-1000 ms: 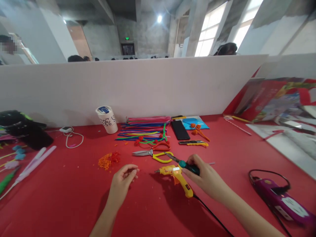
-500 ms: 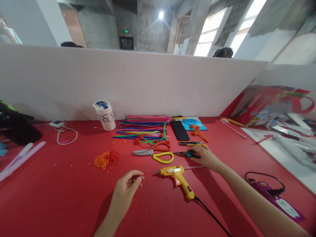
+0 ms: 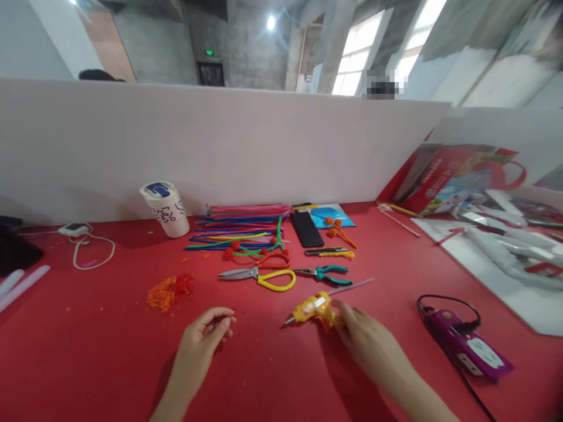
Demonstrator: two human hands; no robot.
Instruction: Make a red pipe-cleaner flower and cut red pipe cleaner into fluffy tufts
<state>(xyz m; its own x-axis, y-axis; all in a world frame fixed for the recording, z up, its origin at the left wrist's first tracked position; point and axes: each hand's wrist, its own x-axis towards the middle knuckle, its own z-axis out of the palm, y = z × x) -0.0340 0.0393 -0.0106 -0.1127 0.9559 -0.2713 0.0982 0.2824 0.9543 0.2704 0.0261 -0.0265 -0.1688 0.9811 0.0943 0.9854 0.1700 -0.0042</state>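
My right hand (image 3: 367,337) is wrapped round the handle of a yellow hot glue gun (image 3: 310,306), whose metal tip points left and a little down; a clear glue stick juts from its back. My left hand (image 3: 206,337) rests over the red table with curled fingers, thumb against the fingertips; anything pinched there is too small to make out. Beyond the glue gun lie teal-handled needle-nose pliers (image 3: 332,274) and scissors (image 3: 264,276) with one yellow and one red handle loop. Left of them sits a small pile of orange and red clippings (image 3: 165,293).
Coloured pipe cleaners (image 3: 241,225) lie at the back, beside a black phone (image 3: 307,229), a utility knife (image 3: 328,252) and an orange pipe-cleaner piece (image 3: 341,231). A white tumbler (image 3: 167,211) stands at back left. On the right is a purple power strip (image 3: 468,343) with a cable.
My right hand has left the pliers, come nearer and taken hold of the glue gun's handle. The pliers stay on the table. The view has shifted slightly right; my left hand keeps its pose.
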